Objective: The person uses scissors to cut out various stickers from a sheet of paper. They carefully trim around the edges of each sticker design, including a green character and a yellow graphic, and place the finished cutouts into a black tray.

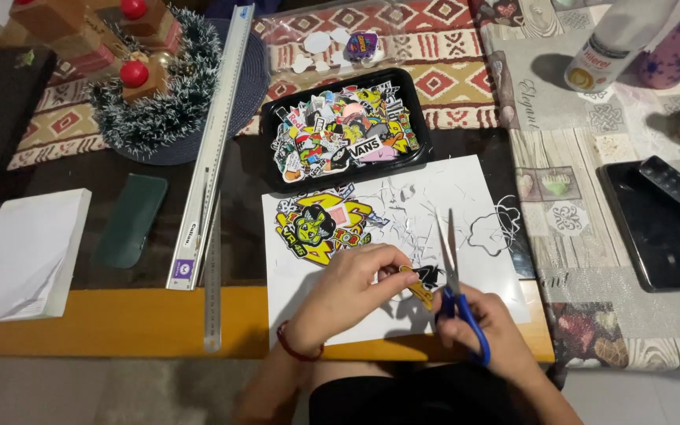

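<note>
This looks like a home, a living room turned craft corner. The low worktop (120, 315) carries a patterned woven runner (450, 86), a frosted wreath (159, 118) with red candles, a remote control (678, 189) and a tablet (655, 236) (everyday household clutter), beside a black tray (277, 169) heaped with cut-out stickers.

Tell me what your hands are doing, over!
Left hand pinches small yellow-black sticker. Right hand works blue-handled scissors, blades open at sticker. White paper sheet underneath; nothing blocking.
</note>
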